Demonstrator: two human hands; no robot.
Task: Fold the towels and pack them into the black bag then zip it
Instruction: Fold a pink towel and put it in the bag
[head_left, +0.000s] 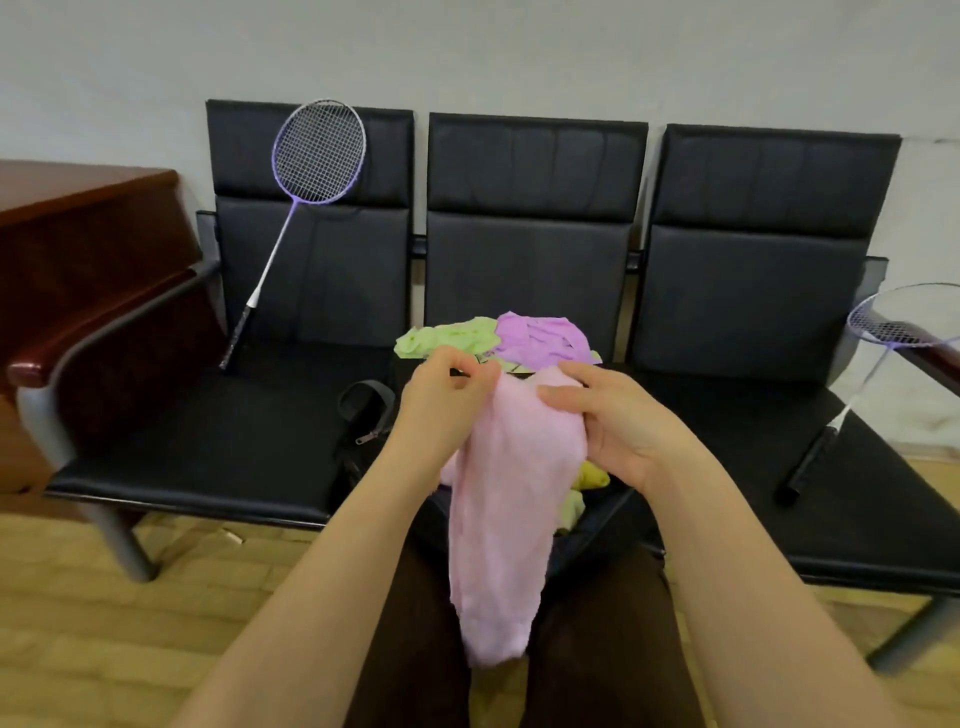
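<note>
Towel-wise, the pale pink towel (511, 499) hangs long axis straight down, just in front of the black bag (363, 431) on the middle seat. Left hand (447, 400) pinches its top corner, right hand (608, 421) has fingers curled over the other top edge. Both sit level at the top, so I'd guess the fold comes next. Green towel (449, 338) and purple towel (543, 338) sit bunched behind the bag.

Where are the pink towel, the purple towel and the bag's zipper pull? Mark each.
pink towel (511, 499), head view, middle of the hanging cloth
purple towel (540, 338), head view, crumpled top
zipper pull (363, 438), head view, metal tab
</note>
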